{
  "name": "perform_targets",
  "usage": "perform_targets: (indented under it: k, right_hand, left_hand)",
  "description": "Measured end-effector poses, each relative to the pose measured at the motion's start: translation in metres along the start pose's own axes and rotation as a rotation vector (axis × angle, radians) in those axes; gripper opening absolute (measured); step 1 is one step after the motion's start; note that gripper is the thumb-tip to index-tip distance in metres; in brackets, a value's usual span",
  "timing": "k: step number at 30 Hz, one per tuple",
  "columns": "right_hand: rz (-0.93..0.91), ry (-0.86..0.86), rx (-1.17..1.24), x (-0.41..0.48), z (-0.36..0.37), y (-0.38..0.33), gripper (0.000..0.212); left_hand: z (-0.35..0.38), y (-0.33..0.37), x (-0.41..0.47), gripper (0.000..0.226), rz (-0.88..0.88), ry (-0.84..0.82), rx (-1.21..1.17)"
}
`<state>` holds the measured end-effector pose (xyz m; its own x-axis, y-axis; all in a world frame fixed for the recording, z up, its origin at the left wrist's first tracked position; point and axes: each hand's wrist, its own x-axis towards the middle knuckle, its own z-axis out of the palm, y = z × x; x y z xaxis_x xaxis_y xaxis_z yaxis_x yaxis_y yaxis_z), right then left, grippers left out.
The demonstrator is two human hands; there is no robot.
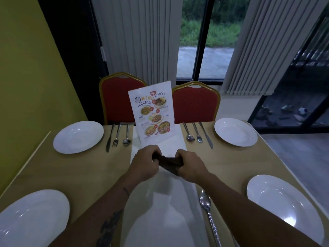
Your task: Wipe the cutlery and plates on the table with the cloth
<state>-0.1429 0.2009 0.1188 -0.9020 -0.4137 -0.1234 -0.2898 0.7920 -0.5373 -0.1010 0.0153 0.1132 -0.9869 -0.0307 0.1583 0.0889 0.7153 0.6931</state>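
Both hands, cloth, table centre

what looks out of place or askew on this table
Only the menu card stands askew, its top edge sloping. The plates and cutlery lie neatly; the left hand and right hand grip the cloth.
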Motion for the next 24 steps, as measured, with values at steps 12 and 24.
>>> perform_targets:
  k: [12,24]
  right_hand:
    - [-0.006,-0.194,0.088,-0.062,0.076,0.053,0.037]
    - [-0.005,-0.233,-0.11,-0.029,0.051,0.028,0.051]
  left_hand:
    - [0.049,-0.07,-0.093,0.02,0.035,-0.32,0.302]
    - [0.045,-0.043,-0.046,0.038,-0.045,-0.348,0.538]
